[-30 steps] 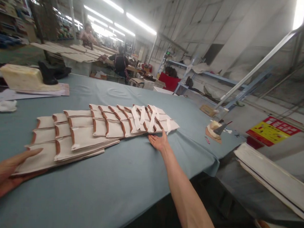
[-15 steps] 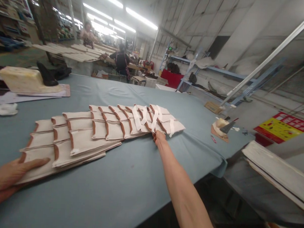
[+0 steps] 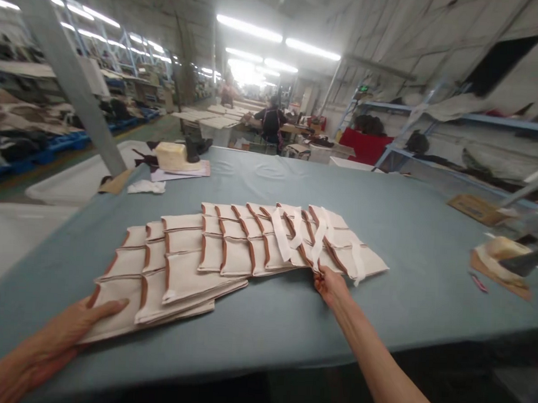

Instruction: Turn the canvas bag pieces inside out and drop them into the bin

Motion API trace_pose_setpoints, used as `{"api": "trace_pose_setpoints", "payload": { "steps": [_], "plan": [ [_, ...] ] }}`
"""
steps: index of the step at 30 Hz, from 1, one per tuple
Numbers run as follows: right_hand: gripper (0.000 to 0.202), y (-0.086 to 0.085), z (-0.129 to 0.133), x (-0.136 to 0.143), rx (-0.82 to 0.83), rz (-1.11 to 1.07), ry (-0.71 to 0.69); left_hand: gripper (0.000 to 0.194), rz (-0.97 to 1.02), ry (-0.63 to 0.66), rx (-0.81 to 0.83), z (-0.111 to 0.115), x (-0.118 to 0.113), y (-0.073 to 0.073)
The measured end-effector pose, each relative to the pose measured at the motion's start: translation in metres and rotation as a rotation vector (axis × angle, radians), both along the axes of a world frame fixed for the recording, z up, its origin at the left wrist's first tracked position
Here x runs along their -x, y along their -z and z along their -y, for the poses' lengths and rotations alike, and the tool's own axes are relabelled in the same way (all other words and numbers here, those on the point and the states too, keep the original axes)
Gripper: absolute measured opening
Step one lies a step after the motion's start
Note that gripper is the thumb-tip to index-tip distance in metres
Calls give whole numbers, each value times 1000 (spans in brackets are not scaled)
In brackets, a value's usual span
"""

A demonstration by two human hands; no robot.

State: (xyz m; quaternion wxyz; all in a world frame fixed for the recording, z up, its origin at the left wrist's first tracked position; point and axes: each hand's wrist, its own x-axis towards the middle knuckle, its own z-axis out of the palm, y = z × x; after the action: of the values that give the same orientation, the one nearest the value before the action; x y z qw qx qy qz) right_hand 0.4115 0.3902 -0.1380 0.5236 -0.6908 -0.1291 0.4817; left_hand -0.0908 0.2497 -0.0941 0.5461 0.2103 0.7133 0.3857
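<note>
Cream fabric panels with brown edging (image 3: 236,256) lie overlapped in a long row across the blue-grey covered table (image 3: 264,336). White strips (image 3: 281,234) rest over the right part of the row. At the left end, my left hand (image 3: 77,321) grips the lowest panel, its thumb on top and the other fingers underneath, out of sight. My right hand (image 3: 330,284) pinches the near edge of the row close to the white strips. Its fingertips are partly hidden by the cloth.
A yellowish block (image 3: 171,156) stands on papers at the table's far left, near a crumpled white cloth (image 3: 146,186). To the right lie another block (image 3: 505,250) and a small red tool (image 3: 478,282). A person (image 3: 272,120) sits beyond the table.
My view has swung left, so the table and panels appear farther right. Both hands keep their places on the panels, which look nearly unchanged.
</note>
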Motion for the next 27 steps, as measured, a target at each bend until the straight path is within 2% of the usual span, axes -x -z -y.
{"api": "trace_pose_setpoints", "payload": {
  "steps": [4,7,8,10,13,15,16,18,20,23,27],
  "plan": [
    [40,0,-6,-6,67,54,-117,81,25,-13,-63,13,-2,-3],
    [32,-13,-6,-1,84,90,-223,54,37,-65,-96,16,1,0],
    [38,-18,-1,4,83,91,-276,43,48,-77,-110,16,2,3],
    [54,-23,18,21,77,96,-410,22,63,-107,-126,13,4,10],
    [49,-21,68,61,38,185,-628,11,106,-113,-160,11,4,19],
    [45,-15,98,97,-86,283,-734,15,136,-100,-184,10,2,22],
    [50,-11,106,117,-217,365,-791,17,148,-91,-196,10,2,23],
    [50,-4,108,160,-773,802,-919,20,164,-72,-215,10,1,26],
    [55,3,94,198,-1090,1091,-1037,21,174,-58,-233,9,1,28],
    [52,14,67,234,-1182,1146,-1144,24,187,-52,-263,10,0,33],
    [45,28,50,241,-1185,1154,-1162,23,208,-65,-294,15,-2,39]
  ]
}}
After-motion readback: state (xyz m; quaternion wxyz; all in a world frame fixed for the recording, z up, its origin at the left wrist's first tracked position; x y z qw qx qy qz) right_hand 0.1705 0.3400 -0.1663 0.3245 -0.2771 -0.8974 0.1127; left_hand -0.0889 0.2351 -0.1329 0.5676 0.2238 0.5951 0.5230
